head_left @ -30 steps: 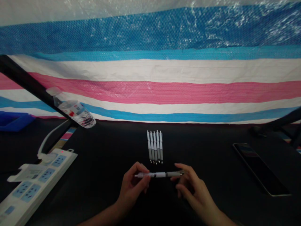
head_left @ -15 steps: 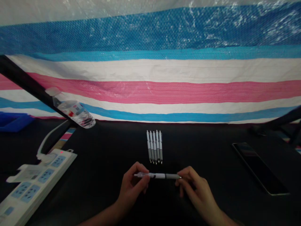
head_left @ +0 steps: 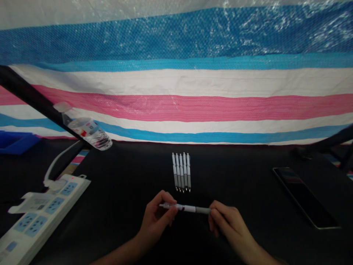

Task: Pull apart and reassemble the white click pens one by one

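Observation:
A white pen with a grey grip (head_left: 189,208) lies almost level between my two hands, above the black table. My left hand (head_left: 158,215) pinches its clear clip end between thumb and fingers. At the grey tip end, my right hand (head_left: 227,221) is closed with thumb and forefinger around the point, which they hide. Just beyond the hands, several matching white and grey pens (head_left: 181,172) lie side by side in a row, tips toward me.
A white power strip (head_left: 46,217) with a plug and cable lies at the left. Behind it stand a clear water bottle (head_left: 89,131) and a blue tray (head_left: 19,141). A dark phone (head_left: 306,198) rests on the right. A striped plastic sheet (head_left: 193,106) hangs at the back.
My right hand has shifted slightly down and its fingers have closed over the pen's tip, which was visible before. The pen now slopes slightly down to the right. My left hand keeps its pinch.

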A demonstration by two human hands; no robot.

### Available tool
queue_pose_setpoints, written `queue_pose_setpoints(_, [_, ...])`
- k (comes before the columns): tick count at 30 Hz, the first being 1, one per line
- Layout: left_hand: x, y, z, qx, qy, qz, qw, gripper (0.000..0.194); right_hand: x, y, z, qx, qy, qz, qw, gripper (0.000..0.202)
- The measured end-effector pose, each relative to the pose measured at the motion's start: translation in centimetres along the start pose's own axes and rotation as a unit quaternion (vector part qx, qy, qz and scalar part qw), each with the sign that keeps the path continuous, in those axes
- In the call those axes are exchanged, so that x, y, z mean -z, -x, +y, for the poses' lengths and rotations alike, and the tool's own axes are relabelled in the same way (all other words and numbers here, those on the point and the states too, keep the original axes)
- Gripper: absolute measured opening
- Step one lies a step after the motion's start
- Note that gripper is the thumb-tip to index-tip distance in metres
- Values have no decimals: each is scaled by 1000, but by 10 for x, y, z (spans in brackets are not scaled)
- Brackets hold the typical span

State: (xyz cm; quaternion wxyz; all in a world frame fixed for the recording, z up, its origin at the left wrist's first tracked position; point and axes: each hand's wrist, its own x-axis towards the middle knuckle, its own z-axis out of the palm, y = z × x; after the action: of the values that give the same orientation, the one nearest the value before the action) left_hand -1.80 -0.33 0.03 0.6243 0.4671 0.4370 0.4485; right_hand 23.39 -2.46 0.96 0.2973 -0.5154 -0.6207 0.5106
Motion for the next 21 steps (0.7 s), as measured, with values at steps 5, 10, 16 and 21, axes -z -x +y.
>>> queue_pose_setpoints(5, [-1,0,1,-18,1,-9,1000,27,-3,-4,5,-96,-111,-32,989,63])
queue_pose_setpoints(10, [-8,-7,7,-40,30,9,999,22,-10,-3,4,-75,-106,-35,991,63])
queue_pose_setpoints(16, [-12,-13,10,-41,93,0,995,18,-18,-2,4,-82,-92,-85,989,70])
queue_pose_setpoints(21, [-10,-13,9,-21,80,7,997,18,-20,-2,5,-117,-128,-94,980,68])
